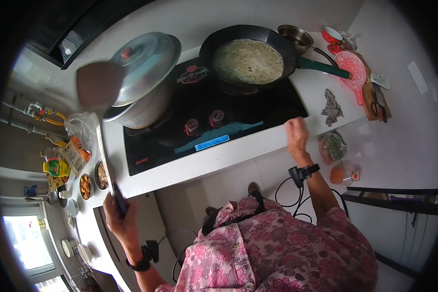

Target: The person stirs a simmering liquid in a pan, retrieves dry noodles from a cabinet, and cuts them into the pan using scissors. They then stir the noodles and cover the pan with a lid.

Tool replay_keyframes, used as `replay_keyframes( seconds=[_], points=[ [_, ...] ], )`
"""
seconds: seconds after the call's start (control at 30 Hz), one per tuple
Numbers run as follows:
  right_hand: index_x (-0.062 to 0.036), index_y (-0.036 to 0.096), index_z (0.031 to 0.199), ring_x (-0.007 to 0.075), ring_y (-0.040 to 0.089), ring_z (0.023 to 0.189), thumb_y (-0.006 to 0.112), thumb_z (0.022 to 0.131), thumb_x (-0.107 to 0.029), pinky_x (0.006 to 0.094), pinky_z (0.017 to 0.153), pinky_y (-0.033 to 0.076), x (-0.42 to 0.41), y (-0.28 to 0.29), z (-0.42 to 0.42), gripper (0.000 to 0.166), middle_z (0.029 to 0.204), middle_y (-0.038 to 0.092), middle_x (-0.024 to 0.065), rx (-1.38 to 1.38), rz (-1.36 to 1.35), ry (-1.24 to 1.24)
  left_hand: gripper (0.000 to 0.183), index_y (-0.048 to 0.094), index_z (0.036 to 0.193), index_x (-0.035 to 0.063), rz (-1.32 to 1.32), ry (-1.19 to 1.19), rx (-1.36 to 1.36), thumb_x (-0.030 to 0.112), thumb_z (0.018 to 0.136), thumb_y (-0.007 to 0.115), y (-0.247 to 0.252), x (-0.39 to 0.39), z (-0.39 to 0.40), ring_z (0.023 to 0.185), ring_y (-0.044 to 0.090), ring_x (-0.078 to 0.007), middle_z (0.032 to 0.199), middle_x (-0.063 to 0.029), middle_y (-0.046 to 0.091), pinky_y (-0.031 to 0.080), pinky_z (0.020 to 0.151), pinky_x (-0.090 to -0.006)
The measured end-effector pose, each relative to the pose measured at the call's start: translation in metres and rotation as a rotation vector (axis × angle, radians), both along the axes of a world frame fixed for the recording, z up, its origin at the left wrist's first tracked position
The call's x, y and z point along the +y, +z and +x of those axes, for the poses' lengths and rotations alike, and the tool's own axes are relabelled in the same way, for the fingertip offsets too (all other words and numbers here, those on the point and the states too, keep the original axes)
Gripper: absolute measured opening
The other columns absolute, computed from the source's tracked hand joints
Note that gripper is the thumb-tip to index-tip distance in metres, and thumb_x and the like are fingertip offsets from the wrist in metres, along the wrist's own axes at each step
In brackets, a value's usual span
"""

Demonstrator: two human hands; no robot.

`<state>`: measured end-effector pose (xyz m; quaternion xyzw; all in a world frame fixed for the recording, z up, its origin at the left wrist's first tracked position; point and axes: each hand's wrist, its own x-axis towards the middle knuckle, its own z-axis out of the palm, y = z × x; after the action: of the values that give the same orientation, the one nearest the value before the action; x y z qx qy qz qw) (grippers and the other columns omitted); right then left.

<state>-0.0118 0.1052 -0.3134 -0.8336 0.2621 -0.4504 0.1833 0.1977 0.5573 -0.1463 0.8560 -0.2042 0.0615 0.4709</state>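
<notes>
My left hand (122, 222) grips the dark handle of a spatula (98, 85), at the left front of the counter. Its broad brown blade points away from me and, in this view, overlaps the lidded metal pot (142, 109). By the front edge of the black cooktop (182, 153), my right hand (296, 135) hovers with its fingers curled together and nothing visible in them. A dark wok (208, 69) sits on the right burner, its green handle pointing right. Pale, bubbling liquid with green flecks (250, 60) fills the bottom of it.
A small steel saucepan (295, 36), a pink ladle-shaped container (352, 71), a crumpled cloth (332, 107) and a wooden board (372, 102) with scissors lie right. At left are food bowls (85, 186), a yellow-capped bottle (56, 168) and packets. Black cables (295, 204) hang below my right wrist.
</notes>
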Motion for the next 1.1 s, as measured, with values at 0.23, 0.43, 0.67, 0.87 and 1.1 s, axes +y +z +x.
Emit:
replay_keyframes(
  seconds=[0.23, 0.43, 0.67, 0.87, 1.1],
  points=[
    [-0.0032, 0.055, 0.088, 0.0362, 0.054, 0.083, 0.056, 0.094, -0.024, 0.0474, 0.075, 0.043, -0.089, -0.051, -0.062, 0.022, 0.085, 0.056, 0.0141, 0.151, -0.034, -0.440, 0.072, 0.046, 0.139, 0.0073, 0.261, -0.375, -0.375, -0.002, 0.074, 0.074, 0.024, -0.135, 0.014, 0.084, 0.065, -0.0252, 0.099, -0.0135, 0.065, 0.052, 0.072, -0.0342],
    [-0.0035, 0.057, 0.085, 0.0380, 0.056, 0.085, 0.051, 0.096, -0.033, 0.0482, 0.074, 0.043, -0.117, -0.078, -0.056, 0.032, 0.085, 0.059, 0.0159, 0.172, 0.140, -0.595, 0.080, 0.045, 0.142, 0.0195, 0.518, -0.553, -0.408, 0.000, 0.070, 0.075, 0.039, -0.205, 0.003, 0.078, 0.064, -0.0365, 0.089, -0.0166, 0.062, 0.052, 0.068, -0.0430],
    [-0.0029, 0.058, 0.082, 0.0387, 0.057, 0.082, 0.044, 0.096, -0.041, 0.0492, 0.072, 0.043, -0.118, -0.065, -0.039, 0.043, 0.083, 0.060, 0.0165, 0.154, 0.319, -0.742, 0.085, 0.044, 0.142, 0.0244, 0.929, -0.701, -0.489, -0.005, 0.067, 0.072, 0.058, -0.243, 0.009, 0.075, 0.064, -0.0339, 0.086, -0.0167, 0.063, 0.051, 0.069, -0.0433],
    [-0.0026, 0.057, 0.078, 0.0395, 0.056, 0.081, 0.045, 0.096, -0.040, 0.0495, 0.072, 0.042, -0.116, -0.065, -0.041, 0.043, 0.082, 0.060, 0.0169, 0.131, 0.285, -0.728, 0.078, 0.043, 0.143, 0.0227, 0.932, -0.824, -0.621, -0.007, 0.072, 0.058, 0.060, -0.269, 0.035, 0.063, 0.062, -0.0301, 0.072, -0.0143, 0.059, 0.051, 0.061, -0.0416],
    [-0.0056, 0.057, 0.080, 0.0374, 0.058, 0.084, 0.049, 0.094, -0.038, 0.0488, 0.071, 0.043, -0.120, -0.068, -0.041, 0.037, 0.083, 0.062, 0.0139, 0.135, 0.266, -0.747, 0.084, 0.041, 0.144, 0.0233, 0.907, -0.796, -0.611, -0.007, 0.069, 0.062, 0.049, -0.300, 0.035, 0.071, 0.063, -0.0348, 0.075, -0.0179, 0.060, 0.052, 0.068, -0.0448]
  ],
)
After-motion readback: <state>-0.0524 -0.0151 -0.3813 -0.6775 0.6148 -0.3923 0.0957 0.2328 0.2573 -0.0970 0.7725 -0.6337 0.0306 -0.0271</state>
